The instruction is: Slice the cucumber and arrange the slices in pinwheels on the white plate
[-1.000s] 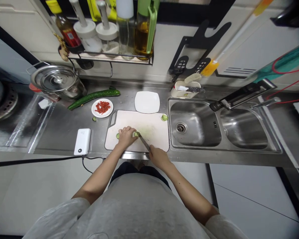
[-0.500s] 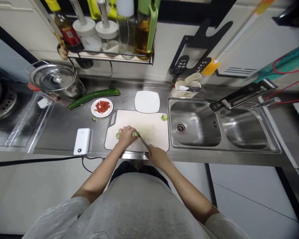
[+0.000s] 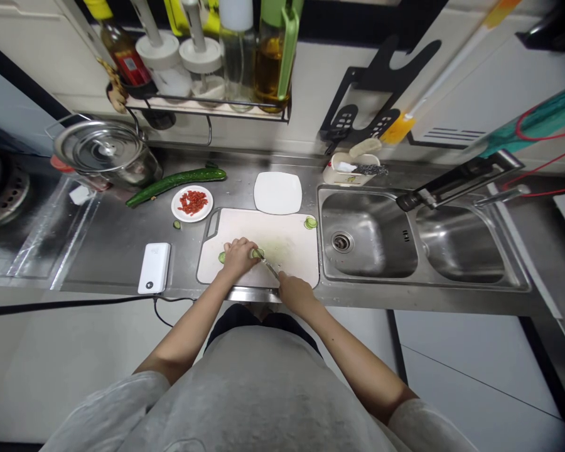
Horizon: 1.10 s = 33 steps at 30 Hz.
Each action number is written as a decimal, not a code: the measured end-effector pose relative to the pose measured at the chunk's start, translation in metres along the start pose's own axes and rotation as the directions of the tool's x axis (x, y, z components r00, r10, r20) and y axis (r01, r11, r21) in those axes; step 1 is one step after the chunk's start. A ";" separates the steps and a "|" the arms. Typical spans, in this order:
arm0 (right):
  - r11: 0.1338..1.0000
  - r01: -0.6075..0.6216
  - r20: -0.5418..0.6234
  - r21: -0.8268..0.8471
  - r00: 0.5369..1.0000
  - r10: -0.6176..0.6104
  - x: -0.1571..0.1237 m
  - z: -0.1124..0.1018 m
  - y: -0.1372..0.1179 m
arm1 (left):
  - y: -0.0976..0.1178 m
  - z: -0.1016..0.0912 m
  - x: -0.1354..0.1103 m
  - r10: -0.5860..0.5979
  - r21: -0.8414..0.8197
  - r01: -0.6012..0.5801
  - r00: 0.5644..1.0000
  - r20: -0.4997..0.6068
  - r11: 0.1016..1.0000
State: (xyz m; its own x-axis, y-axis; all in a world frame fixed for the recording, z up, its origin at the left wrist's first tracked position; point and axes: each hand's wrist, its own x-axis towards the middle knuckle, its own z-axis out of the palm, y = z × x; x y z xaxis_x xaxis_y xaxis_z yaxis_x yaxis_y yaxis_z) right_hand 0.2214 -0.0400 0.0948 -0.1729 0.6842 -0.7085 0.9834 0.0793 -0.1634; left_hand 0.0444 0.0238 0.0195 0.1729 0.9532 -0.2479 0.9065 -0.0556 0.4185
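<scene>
On the white cutting board (image 3: 211,263), my left hand (image 3: 238,257) is closed over a piece of cucumber (image 3: 222,257), whose ends show on either side of the fingers. My right hand (image 3: 296,294) grips a knife (image 3: 269,267) by its handle near the board's front edge. The blade slants up and left to the cucumber's cut right end, close to my left fingertips. A few thin cucumber slices (image 3: 310,222) lie at the board's top right corner. My left fingers partly hide the cucumber.
Behind the board are a white square plate (image 3: 277,193), a small plate (image 3: 192,218) of red pieces and a whole cucumber (image 3: 176,185). A white power bank (image 3: 154,269) lies left, a lidded steel pot (image 3: 108,154) behind. The double sink (image 3: 370,232) is right.
The knife and my right hand have shifted slightly left, with the blade now against the cucumber's end. My left hand stays in place on the cucumber.
</scene>
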 end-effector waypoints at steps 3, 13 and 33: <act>1.000 -0.010 0.004 0.001 1.000 0.010 0.004 0.003 0.002 | 0.000 0.000 0.000 0.008 -0.004 -0.008 1.000 0.000 1.000; 0.999 0.008 -0.027 0.031 1.000 -0.007 0.003 0.021 0.010 | -0.003 -0.004 0.004 0.015 -0.006 -0.015 1.000 0.016 1.000; 0.986 -0.169 -0.224 -0.012 0.961 0.162 -0.025 0.019 0.062 | 0.020 -0.005 0.003 -0.133 -0.225 0.143 0.989 0.059 0.964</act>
State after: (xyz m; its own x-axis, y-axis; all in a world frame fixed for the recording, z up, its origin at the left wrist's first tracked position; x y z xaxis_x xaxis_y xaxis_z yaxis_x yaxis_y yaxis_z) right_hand 0.2858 -0.0659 0.0897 0.0057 0.8328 -0.5535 0.9990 -0.0289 -0.0332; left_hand 0.0609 0.0275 0.0311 0.0733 0.9330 -0.3524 0.8120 0.1494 0.5642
